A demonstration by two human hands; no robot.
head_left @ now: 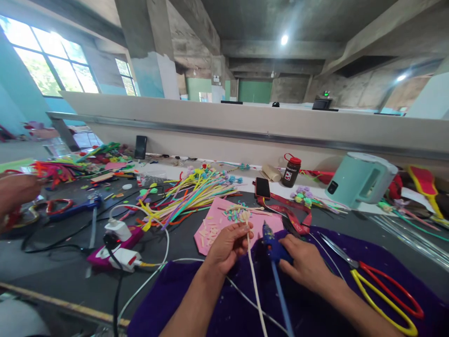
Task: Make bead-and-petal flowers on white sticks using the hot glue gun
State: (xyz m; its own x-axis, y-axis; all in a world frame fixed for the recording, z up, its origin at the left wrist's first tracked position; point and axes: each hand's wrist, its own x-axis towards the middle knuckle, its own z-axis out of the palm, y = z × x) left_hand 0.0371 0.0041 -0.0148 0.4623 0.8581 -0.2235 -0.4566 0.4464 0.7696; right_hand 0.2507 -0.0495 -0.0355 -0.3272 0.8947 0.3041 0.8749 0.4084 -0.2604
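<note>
Between the fingertips of my left hand (229, 245) is a cream pipe cleaner (253, 276), its long stem hanging down toward me and a small cream tuft at its top. My right hand (303, 257) is wrapped round a blue hot glue gun (275, 247), whose nozzle points up and away; a glue stick (279, 295) trails from its back. Just beyond my hands lies a pink foam sheet (210, 220) bearing short cream pieces and a small pile of mint and cream bits. Scissors (356, 264) with red and yellow handles rest right of my right hand.
Bundled pipe cleaners (192, 194) lie behind the sheet, near a phone (262, 187). A power strip (117, 255) with cables sits left, before another blue glue gun (75, 208). A kettle (361, 180) and bottle (292, 172) stand behind. Another person's hand (17, 194) is at far left.
</note>
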